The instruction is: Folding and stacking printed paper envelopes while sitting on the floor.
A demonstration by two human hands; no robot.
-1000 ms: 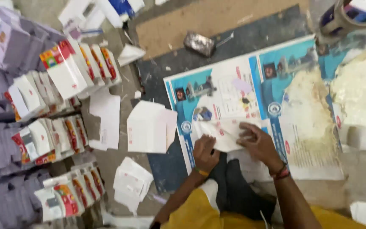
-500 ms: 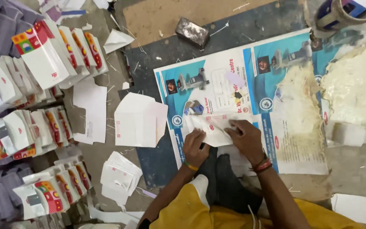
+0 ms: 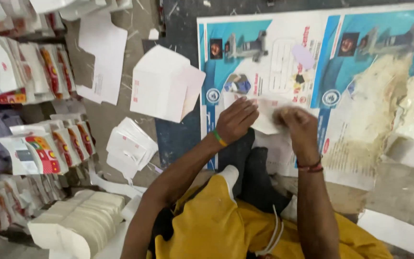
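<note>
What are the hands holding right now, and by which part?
Both hands press a white paper piece flat on the printed poster: left hand on its left edge, right hand on its right part. The grip itself is blurred.

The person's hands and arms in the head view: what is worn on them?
The left hand has a thin green and yellow band at the wrist. The right hand has a dark red band. Both forearms are bare; yellow clothing shows below.
</note>
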